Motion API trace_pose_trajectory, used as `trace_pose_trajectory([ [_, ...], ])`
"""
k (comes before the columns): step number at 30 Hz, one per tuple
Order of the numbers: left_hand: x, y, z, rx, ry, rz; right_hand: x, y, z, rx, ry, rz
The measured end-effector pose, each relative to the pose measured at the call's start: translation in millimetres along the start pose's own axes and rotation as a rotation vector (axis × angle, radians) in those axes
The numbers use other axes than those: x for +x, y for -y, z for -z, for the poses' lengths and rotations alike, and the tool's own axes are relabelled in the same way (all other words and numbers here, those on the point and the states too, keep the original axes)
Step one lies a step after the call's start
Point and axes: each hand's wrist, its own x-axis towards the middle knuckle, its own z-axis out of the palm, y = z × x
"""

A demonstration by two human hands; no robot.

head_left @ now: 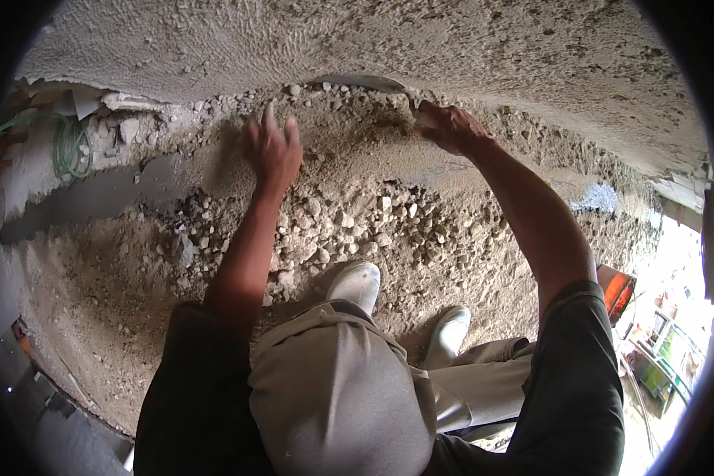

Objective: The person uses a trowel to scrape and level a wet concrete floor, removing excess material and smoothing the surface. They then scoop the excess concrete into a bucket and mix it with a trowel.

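My right hand (451, 127) grips the handle of a metal trowel, whose curved blade (361, 83) lies along the foot of the rough plastered wall (341, 36), partly among stones and sandy debris. My left hand (273, 151) is open over the sandy, pebbly strip (214, 151) below the wall, left of the trowel, with its fingers apart and pointing toward the wall. Loose stones (333, 226) lie between my forearms, just beyond my pale boots (361, 282).
A coiled green hose (73, 151) is at the left, beside a dark smooth band (87, 198). An orange bucket (613, 293) stands right of my right arm, near cluttered items (662, 349) in bright light. The wall runs across the top.
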Motion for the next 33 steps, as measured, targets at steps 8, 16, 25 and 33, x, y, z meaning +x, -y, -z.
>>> trace_pose_trajectory([
  [8, 25, -38, -46, -0.185, 0.004, -0.274, -54, 11, 4, 0.088, 0.166, 0.164],
  [16, -11, -29, -23, -0.674, -0.033, -0.770, -110, -53, -7, 0.026, -0.179, 0.281],
  [25, -20, -83, -54, 0.061, 0.173, -0.529, -66, -18, -33, 0.099, -0.086, -0.032],
  [33, -122, -40, -29, -0.116, 0.257, -1.097, -160, -22, -74, 0.114, -0.128, 0.360],
])
